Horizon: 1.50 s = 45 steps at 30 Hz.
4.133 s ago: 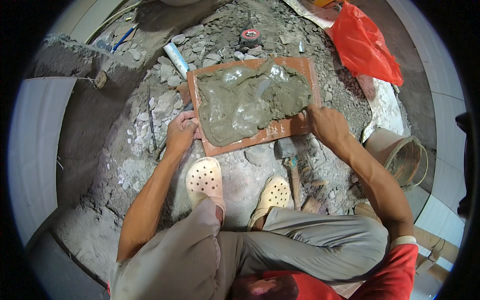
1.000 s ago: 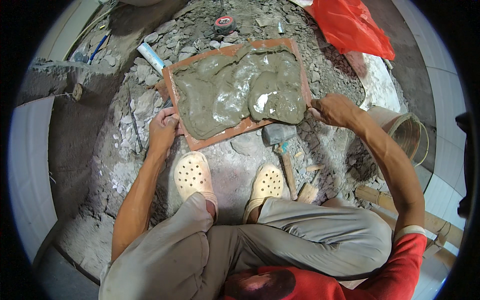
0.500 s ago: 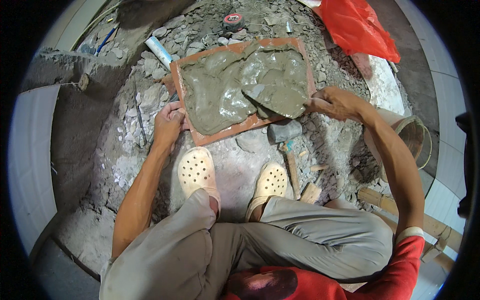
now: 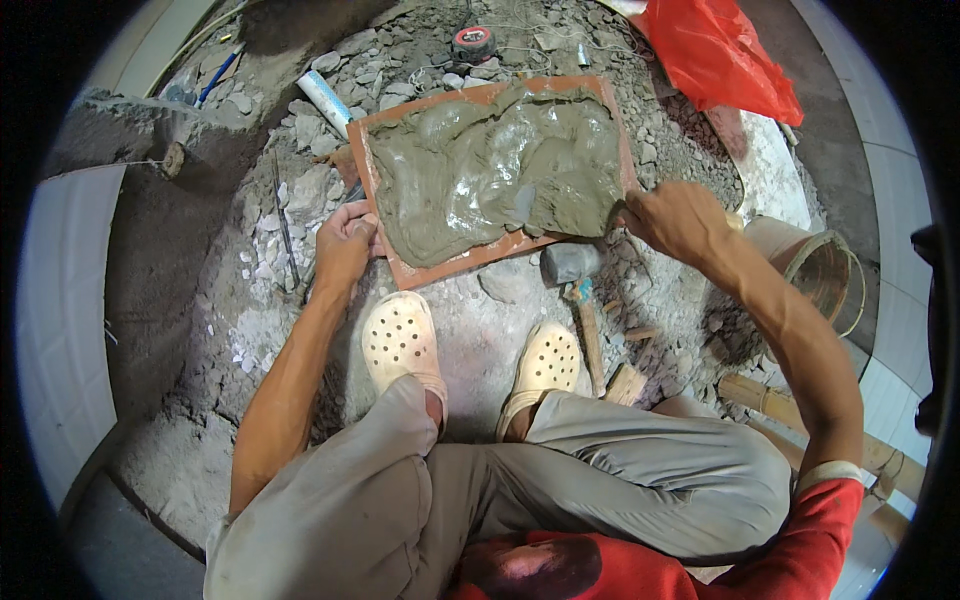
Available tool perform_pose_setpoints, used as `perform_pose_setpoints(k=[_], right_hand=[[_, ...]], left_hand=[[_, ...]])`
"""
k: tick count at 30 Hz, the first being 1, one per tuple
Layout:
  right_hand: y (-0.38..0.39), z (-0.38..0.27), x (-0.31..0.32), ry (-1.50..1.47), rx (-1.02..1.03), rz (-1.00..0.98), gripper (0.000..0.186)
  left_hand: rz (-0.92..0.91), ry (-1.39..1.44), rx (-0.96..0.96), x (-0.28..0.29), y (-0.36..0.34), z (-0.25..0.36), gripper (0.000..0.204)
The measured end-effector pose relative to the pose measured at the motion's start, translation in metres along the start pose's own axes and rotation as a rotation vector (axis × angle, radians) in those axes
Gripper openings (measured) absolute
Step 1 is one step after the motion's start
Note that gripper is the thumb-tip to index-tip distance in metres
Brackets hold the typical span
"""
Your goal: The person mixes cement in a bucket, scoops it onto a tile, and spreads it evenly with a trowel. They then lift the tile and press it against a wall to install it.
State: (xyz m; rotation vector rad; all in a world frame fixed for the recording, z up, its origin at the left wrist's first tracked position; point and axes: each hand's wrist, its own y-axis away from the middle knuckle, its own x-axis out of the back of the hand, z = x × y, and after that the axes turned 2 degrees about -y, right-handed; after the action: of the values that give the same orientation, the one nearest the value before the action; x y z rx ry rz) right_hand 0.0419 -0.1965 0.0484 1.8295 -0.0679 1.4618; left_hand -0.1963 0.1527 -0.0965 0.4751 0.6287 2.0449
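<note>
A reddish-brown tile (image 4: 408, 277) lies tilted toward me over the rubble, its face covered with thick wet grey mortar (image 4: 440, 190). My left hand (image 4: 347, 232) grips the tile's left edge between thumb and fingers. At the tile's right side my right hand (image 4: 672, 218) is closed round a trowel's handle, which the fingers hide. The trowel's blade (image 4: 572, 207) lies against the mortar near the lower right and is smeared with it, so only part of its outline shows.
A rubber mallet (image 4: 573, 262) lies just below the tile. Beyond are a tape measure (image 4: 473, 44), a white-and-blue tube (image 4: 325, 100) and a red plastic bag (image 4: 715, 60). A bucket (image 4: 810, 265) stands at the right, near bamboo poles (image 4: 765, 400). Broken stones cover the ground.
The trowel blade has dropped flatter into the mortar at the lower right, and my right hand has turned with it. My left hand keeps its hold on the tile's edge.
</note>
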Motion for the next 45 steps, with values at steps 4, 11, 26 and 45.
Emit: perform_pose_setpoints(k=[4,11,26,45], right_hand=[[0.034,0.004,-0.006,-0.005,-0.044,0.112,0.028],[0.070,0.039,-0.048,-0.058,-0.201,0.137,0.030],[0.074,0.049,-0.099,-0.132,-0.366,0.158,0.038],[0.026,0.033,-0.028,-1.561,-0.667,-0.224,0.043]], left_hand=[[-0.008,0.009,-0.004,-0.001,0.000,-0.001,0.026],[-0.016,0.005,-0.005,-0.003,0.004,0.007,0.025],[-0.017,-0.007,0.002,-0.004,0.004,0.010,0.027],[-0.029,-0.014,0.002,-0.003,0.004,0.010,0.026]])
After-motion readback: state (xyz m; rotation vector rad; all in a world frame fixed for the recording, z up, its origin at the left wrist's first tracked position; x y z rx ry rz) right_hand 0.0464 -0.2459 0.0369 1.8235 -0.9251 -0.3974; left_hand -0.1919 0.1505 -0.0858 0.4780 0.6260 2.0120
